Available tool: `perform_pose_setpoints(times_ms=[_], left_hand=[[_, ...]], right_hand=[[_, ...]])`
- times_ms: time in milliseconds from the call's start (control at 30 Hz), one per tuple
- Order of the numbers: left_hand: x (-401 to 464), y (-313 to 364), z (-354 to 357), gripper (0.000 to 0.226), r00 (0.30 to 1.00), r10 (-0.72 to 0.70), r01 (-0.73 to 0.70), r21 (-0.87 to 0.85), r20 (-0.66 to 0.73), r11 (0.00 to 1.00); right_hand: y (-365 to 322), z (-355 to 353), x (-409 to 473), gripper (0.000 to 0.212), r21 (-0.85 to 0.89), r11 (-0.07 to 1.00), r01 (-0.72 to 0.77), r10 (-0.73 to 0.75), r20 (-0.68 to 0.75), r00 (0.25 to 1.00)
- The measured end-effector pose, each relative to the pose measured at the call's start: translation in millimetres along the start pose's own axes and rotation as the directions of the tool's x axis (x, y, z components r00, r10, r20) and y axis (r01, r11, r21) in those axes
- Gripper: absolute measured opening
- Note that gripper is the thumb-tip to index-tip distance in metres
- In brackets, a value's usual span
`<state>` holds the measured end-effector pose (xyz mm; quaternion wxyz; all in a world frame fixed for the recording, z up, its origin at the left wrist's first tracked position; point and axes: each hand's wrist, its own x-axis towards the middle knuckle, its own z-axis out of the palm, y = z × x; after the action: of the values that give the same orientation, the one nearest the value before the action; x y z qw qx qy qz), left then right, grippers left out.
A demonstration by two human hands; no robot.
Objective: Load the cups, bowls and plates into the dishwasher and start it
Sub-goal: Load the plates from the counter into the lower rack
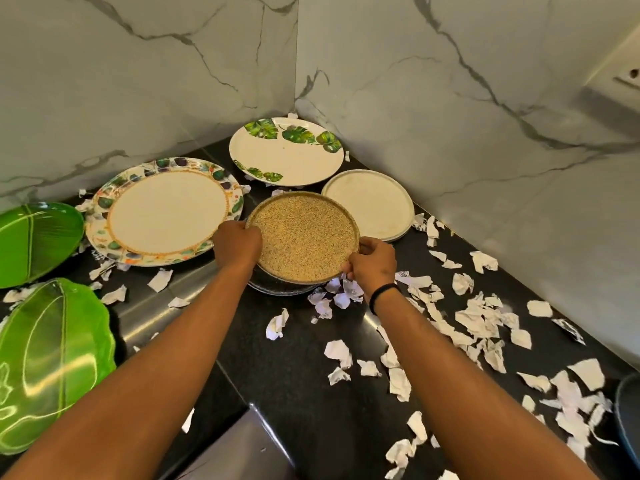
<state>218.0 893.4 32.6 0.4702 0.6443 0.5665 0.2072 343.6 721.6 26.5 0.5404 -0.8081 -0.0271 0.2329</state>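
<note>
Here your two hands bracket the speckled tan plate (304,237), which sits directly ahead of you between them on the black counter (294,375). Taking that plate as the landmark: your left hand (237,244) grips its left rim, fingers curled over the edge; your right hand (372,261) pinches its near-right rim, fingertips tucked under the lip. Both hands touch it, so neither is the nearer. The plate is round, so it has no long axis to speak of; what matters is that the line between your grips runs roughly left to right across it, slightly skewed toward you on the right. The near edge appears to ride above a dark plate (280,287) just beneath it, so judge it as part-lifted or stacked; which of the two cannot be told. To its left lies the floral-rimmed plate (166,213), almost touching; behind it the leaf-print plate (285,150); to its right and slightly behind, the plain white plate (369,204). Far left are two green leaf plates (52,362). Torn paper scraps (478,323) lie around it, thickest to its right. No dishwasher is in view; loading seems barely begun.
</note>
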Motion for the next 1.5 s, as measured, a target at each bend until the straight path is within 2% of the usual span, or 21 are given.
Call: perform_pose_setpoints(times_ms=[133,300,433,500,600,800,900,1067,1167,1267,1333,1400,1500], left_hand=[[-24,7,-15,0.011,0.996,0.087,-0.083,-0.096,0.033,0.992],[-65,2,-37,0.007,0.979,0.132,-0.109,-0.146,0.157,0.983],[-108,-4,-46,0.015,0.940,0.155,-0.101,-0.187,0.303,0.977],[-130,-12,-45,0.020,0.910,0.171,-0.100,-0.199,0.378,0.975],[-165,-22,-34,0.013,0.850,0.200,-0.114,-0.200,0.488,0.973],[-259,-32,-1,0.010,0.684,0.230,-0.125,-0.199,0.692,0.972],[-304,-31,15,0.032,0.595,0.257,-0.108,-0.242,0.761,0.964],[-377,-38,27,0.037,0.394,0.273,-0.108,-0.251,0.878,0.962],[-417,-49,35,0.044,0.294,0.271,-0.177,-0.227,0.916,0.958],[-471,-62,41,0.055,0.184,0.231,-0.228,-0.187,0.956,0.956],[-521,-68,35,0.054,0.082,0.220,-0.265,-0.192,0.972,0.945],[-569,-72,29,0.055,0.016,0.244,-0.284,-0.229,0.970,0.931],[-627,-81,23,0.061,-0.077,0.241,-0.265,-0.253,0.968,0.930]], right_hand=[[2,-14,-21,0.033,0.049,0.998,0.037,-0.032,-0.096,0.995],[6,-43,-81,0.035,0.084,0.991,0.105,-0.081,-0.255,0.963],[29,-68,-131,0.015,0.271,0.961,0.046,0.024,-0.249,0.968],[47,-84,-159,0.011,0.380,0.925,0.028,0.079,-0.264,0.961],[72,-109,-205,0.011,0.506,0.861,0.056,0.118,-0.305,0.945],[111,-179,-290,0.020,0.563,0.809,0.172,0.159,-0.491,0.856],[128,-216,-326,0.025,0.512,0.831,0.220,0.169,-0.608,0.776],[156,-265,-386,0.027,0.513,0.806,0.297,0.201,-0.708,0.677],[177,-285,-420,0.033,0.533,0.770,0.350,0.232,-0.745,0.625],[205,-306,-462,0.041,0.583,0.715,0.386,0.339,-0.772,0.538],[228,-325,-497,0.043,0.611,0.680,0.405,0.421,-0.778,0.467],[252,-345,-529,0.043,0.625,0.654,0.427,0.492,-0.780,0.387],[283,-369,-572,0.037,0.633,0.614,0.472,0.549,-0.772,0.320]])
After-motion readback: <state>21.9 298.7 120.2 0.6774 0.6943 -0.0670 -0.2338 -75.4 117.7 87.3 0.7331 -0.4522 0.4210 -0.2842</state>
